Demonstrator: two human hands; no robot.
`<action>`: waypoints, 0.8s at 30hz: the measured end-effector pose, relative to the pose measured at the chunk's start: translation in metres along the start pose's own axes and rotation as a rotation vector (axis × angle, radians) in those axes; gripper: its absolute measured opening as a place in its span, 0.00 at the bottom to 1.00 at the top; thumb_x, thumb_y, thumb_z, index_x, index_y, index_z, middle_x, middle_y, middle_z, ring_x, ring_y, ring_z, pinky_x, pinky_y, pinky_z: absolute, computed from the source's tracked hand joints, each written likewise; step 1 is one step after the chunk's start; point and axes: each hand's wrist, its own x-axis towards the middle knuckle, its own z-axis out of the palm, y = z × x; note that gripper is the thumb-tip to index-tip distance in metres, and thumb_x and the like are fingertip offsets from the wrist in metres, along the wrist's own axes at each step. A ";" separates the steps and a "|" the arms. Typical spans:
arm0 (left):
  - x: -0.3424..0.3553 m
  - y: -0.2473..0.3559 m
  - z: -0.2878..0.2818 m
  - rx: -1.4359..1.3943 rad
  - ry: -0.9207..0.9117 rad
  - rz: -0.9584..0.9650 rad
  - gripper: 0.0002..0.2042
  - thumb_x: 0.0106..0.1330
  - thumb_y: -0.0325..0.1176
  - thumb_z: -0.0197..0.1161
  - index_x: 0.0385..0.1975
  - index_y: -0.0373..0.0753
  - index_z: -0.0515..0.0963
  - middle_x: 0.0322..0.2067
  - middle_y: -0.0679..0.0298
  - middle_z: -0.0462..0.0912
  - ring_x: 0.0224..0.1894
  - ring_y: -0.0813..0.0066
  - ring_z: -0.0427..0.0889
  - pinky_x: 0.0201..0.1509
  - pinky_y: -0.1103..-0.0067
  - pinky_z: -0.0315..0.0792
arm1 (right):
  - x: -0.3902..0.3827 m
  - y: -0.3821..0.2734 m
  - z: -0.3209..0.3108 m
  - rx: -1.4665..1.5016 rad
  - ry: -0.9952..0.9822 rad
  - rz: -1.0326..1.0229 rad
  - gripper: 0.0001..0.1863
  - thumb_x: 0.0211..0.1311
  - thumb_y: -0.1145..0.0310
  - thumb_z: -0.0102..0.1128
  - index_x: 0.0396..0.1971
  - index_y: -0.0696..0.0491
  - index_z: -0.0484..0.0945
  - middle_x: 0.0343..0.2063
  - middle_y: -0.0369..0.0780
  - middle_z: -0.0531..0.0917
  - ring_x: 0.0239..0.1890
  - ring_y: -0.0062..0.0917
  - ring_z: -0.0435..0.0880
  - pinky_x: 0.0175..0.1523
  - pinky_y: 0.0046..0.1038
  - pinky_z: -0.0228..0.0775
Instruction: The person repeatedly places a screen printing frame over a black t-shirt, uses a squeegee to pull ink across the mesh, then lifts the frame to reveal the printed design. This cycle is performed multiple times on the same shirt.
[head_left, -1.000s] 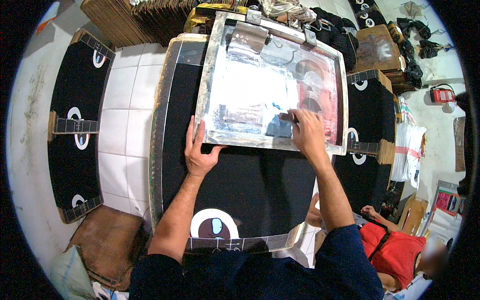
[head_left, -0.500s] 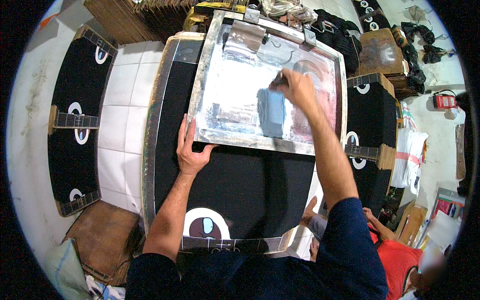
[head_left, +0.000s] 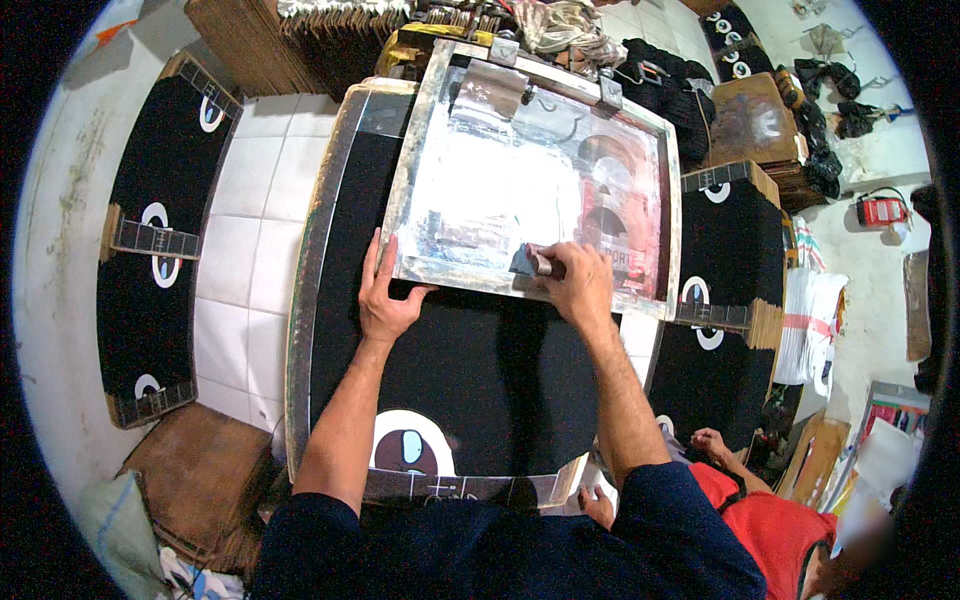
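At nine o'clock lay matte black fabric panels point(head_left: 150, 320) showing four round printed eyes. Glossy, square white floor tiles point(head_left: 240, 250) came next. The left hand point(head_left: 390, 312), fingers and thumb spread wide, touched the eight o'clock corner of one rectangular, paint-smeared screen in a scuffed pale frame point(head_left: 500, 190). The screen sat toward twelve o'clock, two metal clamps point(head_left: 503, 50) along its far edge, above smooth black cloth point(head_left: 450, 365) bearing one white-ringed printed eye point(head_left: 412, 455). The right hand point(head_left: 582, 282) curled its fingers around one dark squeegee point(head_left: 543, 262) at the screen's six o'clock. One person in a red sleeveless top point(head_left: 770, 530) was at four o'clock.
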 end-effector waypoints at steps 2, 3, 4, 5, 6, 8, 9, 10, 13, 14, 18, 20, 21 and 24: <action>0.001 0.001 0.001 -0.007 0.009 0.004 0.48 0.50 0.34 0.83 0.74 0.44 0.65 0.72 0.41 0.62 0.71 0.42 0.69 0.69 0.60 0.74 | -0.013 -0.005 0.003 0.000 0.140 -0.068 0.17 0.51 0.68 0.77 0.43 0.48 0.85 0.38 0.38 0.86 0.46 0.38 0.82 0.55 0.41 0.65; 0.001 0.002 0.000 -0.018 0.016 -0.013 0.48 0.50 0.33 0.83 0.74 0.44 0.65 0.72 0.41 0.62 0.71 0.43 0.69 0.69 0.60 0.74 | -0.015 -0.006 0.006 -0.004 0.205 -0.079 0.17 0.52 0.68 0.75 0.44 0.48 0.84 0.38 0.38 0.85 0.46 0.38 0.82 0.55 0.41 0.65; 0.002 0.004 -0.001 -0.022 0.006 -0.007 0.48 0.49 0.33 0.84 0.73 0.44 0.66 0.72 0.42 0.63 0.71 0.43 0.69 0.68 0.60 0.74 | -0.015 -0.006 0.009 -0.008 0.272 -0.093 0.17 0.54 0.69 0.74 0.44 0.48 0.82 0.39 0.39 0.84 0.47 0.38 0.81 0.55 0.41 0.65; 0.002 0.007 -0.003 -0.030 0.001 -0.013 0.48 0.49 0.32 0.84 0.73 0.44 0.66 0.72 0.42 0.63 0.71 0.43 0.70 0.68 0.60 0.74 | -0.015 -0.006 0.011 -0.011 0.313 -0.101 0.17 0.55 0.70 0.72 0.45 0.48 0.81 0.40 0.39 0.83 0.47 0.39 0.81 0.56 0.41 0.65; 0.004 0.011 -0.007 -0.039 -0.025 -0.045 0.47 0.48 0.32 0.84 0.73 0.44 0.67 0.72 0.42 0.63 0.71 0.43 0.70 0.68 0.59 0.74 | -0.015 -0.007 0.012 -0.021 0.320 -0.109 0.16 0.56 0.69 0.72 0.45 0.49 0.80 0.40 0.40 0.82 0.47 0.39 0.80 0.56 0.41 0.65; 0.013 0.025 -0.015 -0.079 0.050 0.010 0.48 0.47 0.30 0.84 0.72 0.41 0.67 0.70 0.41 0.66 0.70 0.45 0.71 0.68 0.60 0.74 | -0.014 -0.012 0.006 -0.048 0.268 -0.071 0.14 0.59 0.69 0.70 0.44 0.50 0.78 0.40 0.42 0.79 0.47 0.40 0.79 0.56 0.41 0.64; 0.020 0.035 -0.021 -0.106 0.081 0.033 0.48 0.46 0.30 0.85 0.72 0.40 0.67 0.70 0.41 0.67 0.70 0.45 0.72 0.68 0.60 0.74 | -0.015 -0.016 -0.002 -0.034 0.292 -0.091 0.16 0.60 0.63 0.72 0.44 0.51 0.78 0.39 0.42 0.78 0.46 0.40 0.77 0.54 0.41 0.65; 0.027 0.047 -0.029 -0.137 0.103 0.025 0.48 0.46 0.30 0.85 0.72 0.39 0.67 0.69 0.41 0.68 0.69 0.45 0.72 0.68 0.61 0.74 | -0.016 -0.020 -0.014 -0.086 0.388 -0.133 0.17 0.59 0.58 0.74 0.39 0.52 0.79 0.36 0.42 0.78 0.42 0.38 0.78 0.50 0.40 0.67; 0.082 0.097 -0.049 -0.204 0.271 0.136 0.51 0.45 0.28 0.85 0.73 0.36 0.64 0.63 0.44 0.77 0.64 0.49 0.78 0.66 0.64 0.75 | 0.011 -0.039 -0.073 -0.116 0.659 -0.150 0.15 0.58 0.57 0.73 0.30 0.52 0.80 0.29 0.41 0.79 0.33 0.37 0.79 0.42 0.39 0.70; 0.106 0.115 -0.056 -0.241 0.330 0.177 0.53 0.44 0.31 0.86 0.74 0.36 0.63 0.59 0.44 0.79 0.60 0.52 0.81 0.63 0.64 0.76 | 0.029 -0.044 -0.098 -0.117 0.700 -0.131 0.15 0.58 0.56 0.72 0.26 0.51 0.79 0.28 0.42 0.79 0.33 0.39 0.79 0.41 0.41 0.70; 0.193 0.154 -0.100 -0.269 0.261 0.235 0.52 0.48 0.46 0.86 0.71 0.28 0.64 0.54 0.40 0.83 0.50 0.50 0.88 0.54 0.67 0.83 | 0.091 -0.056 -0.195 -0.136 0.744 -0.061 0.22 0.61 0.47 0.67 0.35 0.54 0.87 0.30 0.45 0.88 0.35 0.41 0.89 0.45 0.41 0.79; 0.210 0.139 -0.121 -0.326 0.133 0.131 0.50 0.52 0.43 0.85 0.72 0.30 0.64 0.57 0.48 0.83 0.49 0.65 0.87 0.54 0.72 0.81 | 0.113 -0.060 -0.233 -0.166 0.595 0.071 0.28 0.62 0.40 0.62 0.39 0.53 0.89 0.34 0.47 0.90 0.39 0.42 0.90 0.49 0.40 0.81; 0.208 0.120 -0.128 -0.473 0.079 0.107 0.47 0.55 0.43 0.82 0.72 0.29 0.64 0.56 0.42 0.82 0.45 0.65 0.91 0.45 0.74 0.86 | 0.123 -0.062 -0.244 -0.231 0.599 0.132 0.30 0.62 0.36 0.59 0.39 0.50 0.89 0.35 0.47 0.90 0.40 0.44 0.90 0.51 0.42 0.80; 0.147 0.012 -0.148 -0.538 0.073 0.077 0.37 0.64 0.31 0.76 0.72 0.31 0.65 0.55 0.49 0.84 0.44 0.73 0.89 0.46 0.81 0.82 | 0.141 -0.062 -0.266 -0.262 0.627 0.105 0.32 0.62 0.34 0.57 0.43 0.48 0.89 0.38 0.47 0.90 0.44 0.45 0.89 0.55 0.43 0.79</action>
